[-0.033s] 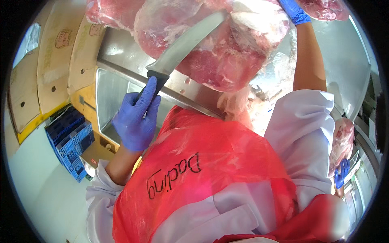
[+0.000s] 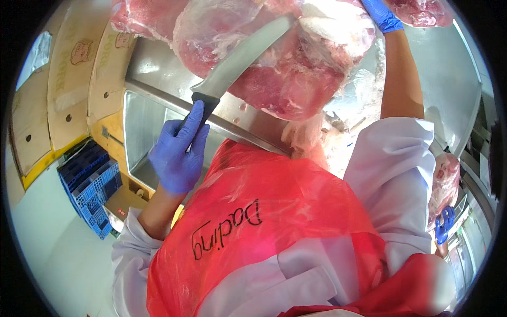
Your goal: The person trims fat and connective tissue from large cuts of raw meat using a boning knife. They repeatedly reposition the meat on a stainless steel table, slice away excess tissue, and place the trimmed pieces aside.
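Observation:
My left hand point(image 2: 180, 153), in a blue glove, is closed round the black handle point(image 2: 205, 105) of a large broad-bladed knife point(image 2: 245, 58). The blade points up and right, lying across the front of a big piece of raw pink meat point(image 2: 296, 87) with white fat and membrane. At the upper right, my gloved right hand point(image 2: 384, 16) is beside the meat's right side. Its fingers run out of the picture, so their grip is hidden. More raw meat point(image 2: 140, 18) lies at the upper left, and another piece point(image 2: 420, 11) beyond my right hand.
A steel table edge point(image 2: 206, 119) runs before my red apron point(image 2: 274, 206), with pale trimmings point(image 2: 306, 137) near it. Cardboard boxes point(image 2: 71, 79) and blue plastic crates point(image 2: 95, 195) stand left. At the right, another person's gloved hand point(image 2: 444, 226) is near hanging meat point(image 2: 444, 182).

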`<state>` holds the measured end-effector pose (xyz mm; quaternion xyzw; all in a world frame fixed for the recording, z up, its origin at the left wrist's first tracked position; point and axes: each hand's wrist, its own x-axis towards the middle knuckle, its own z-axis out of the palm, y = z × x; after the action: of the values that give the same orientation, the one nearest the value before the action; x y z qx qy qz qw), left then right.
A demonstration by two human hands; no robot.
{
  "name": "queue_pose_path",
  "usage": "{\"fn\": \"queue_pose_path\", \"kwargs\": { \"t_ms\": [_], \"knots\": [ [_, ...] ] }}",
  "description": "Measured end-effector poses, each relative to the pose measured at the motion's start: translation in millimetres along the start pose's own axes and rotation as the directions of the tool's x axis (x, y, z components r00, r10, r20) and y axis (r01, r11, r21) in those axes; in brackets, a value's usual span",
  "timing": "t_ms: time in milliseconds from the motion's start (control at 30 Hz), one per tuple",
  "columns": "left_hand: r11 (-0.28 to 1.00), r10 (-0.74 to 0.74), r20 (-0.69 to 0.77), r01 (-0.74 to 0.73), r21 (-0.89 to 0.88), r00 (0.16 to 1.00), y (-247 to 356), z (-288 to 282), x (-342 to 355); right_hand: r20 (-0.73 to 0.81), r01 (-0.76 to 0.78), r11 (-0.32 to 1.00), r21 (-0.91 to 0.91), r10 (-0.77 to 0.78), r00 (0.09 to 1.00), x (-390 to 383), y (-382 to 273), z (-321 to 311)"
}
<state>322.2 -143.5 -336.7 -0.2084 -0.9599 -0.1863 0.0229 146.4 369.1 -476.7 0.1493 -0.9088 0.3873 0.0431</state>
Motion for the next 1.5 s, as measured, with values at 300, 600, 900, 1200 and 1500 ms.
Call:
{"fn": "queue_pose_path", "kwargs": {
  "t_ms": [300, 600, 900, 1200, 1500],
  "knots": [
    [0.998, 0.044, 0.066, -0.046, 0.041, 0.997, -16.7, -5.0, 18.2, -0.031, -0.065, 0.787, -0.613, 0.058, 0.998, -32.0, 44.4, 24.3],
    [0.956, 0.229, 0.196, -0.258, 0.138, 0.953, 50.9, -105.8, 98.3, -0.100, -0.154, 0.945, -0.289, 0.131, 0.986, -22.9, 8.7, 14.4],
    [0.958, 0.288, 0.081, -0.288, -0.012, 0.954, -64.4, -30.9, 101.4, -0.020, 0.076, 0.938, -0.339, -0.088, 0.996, -4.6, -5.6, 0.3],
    [0.940, 0.338, 0.345, -0.333, -0.075, 0.875, 3.3, -117.5, 206.4, 0.032, 0.186, 0.906, -0.380, -0.188, 0.982, -10.0, -14.5, 2.8],
    [0.926, 0.319, 0.519, -0.378, 0.008, 0.793, 21.4, -103.3, 251.3, -0.052, 0.159, 0.885, -0.437, -0.201, 0.978, -15.8, -19.2, 15.3]
  ]
}}
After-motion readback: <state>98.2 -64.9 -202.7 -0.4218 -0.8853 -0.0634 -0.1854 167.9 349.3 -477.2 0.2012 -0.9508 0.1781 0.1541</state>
